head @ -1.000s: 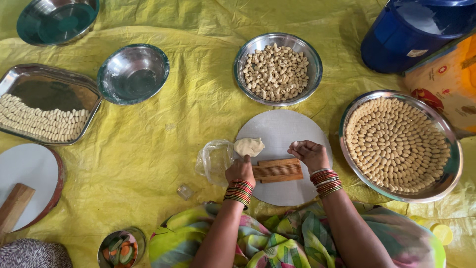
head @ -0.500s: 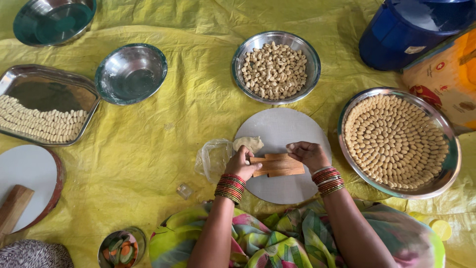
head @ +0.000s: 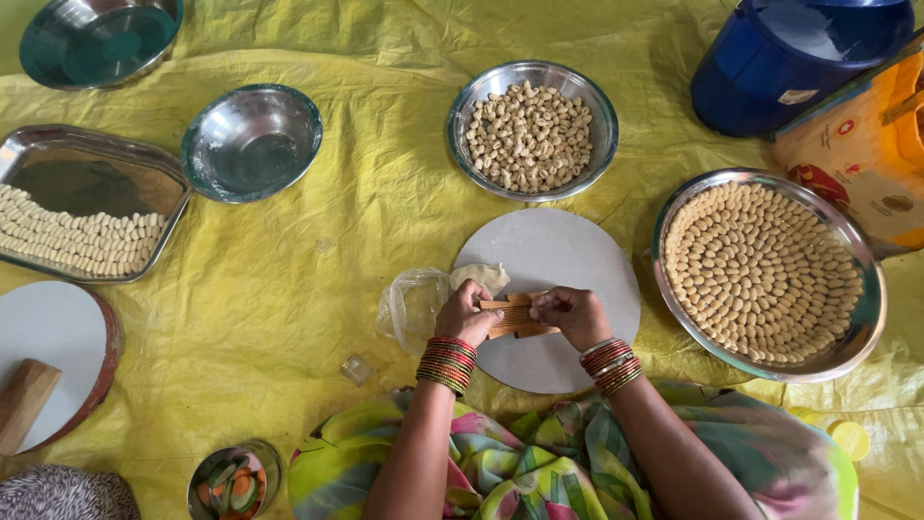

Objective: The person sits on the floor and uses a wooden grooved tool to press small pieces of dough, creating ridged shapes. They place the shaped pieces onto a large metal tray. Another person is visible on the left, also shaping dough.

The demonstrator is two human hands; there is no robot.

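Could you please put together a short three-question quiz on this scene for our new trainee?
1. True or false: both hands are on the small ridged wooden block.
2. What does the block rest on? A) the round grey board B) the yellow sheet C) the blue container
3. Which vessel holds pieces laid in neat rings?

Key
1. True: the left hand and the right hand grip its two ends.
2. A. A lump of dough lies on the board's left edge.
3. The large round steel tray on the right; the steel bowl above the board holds a loose heap.
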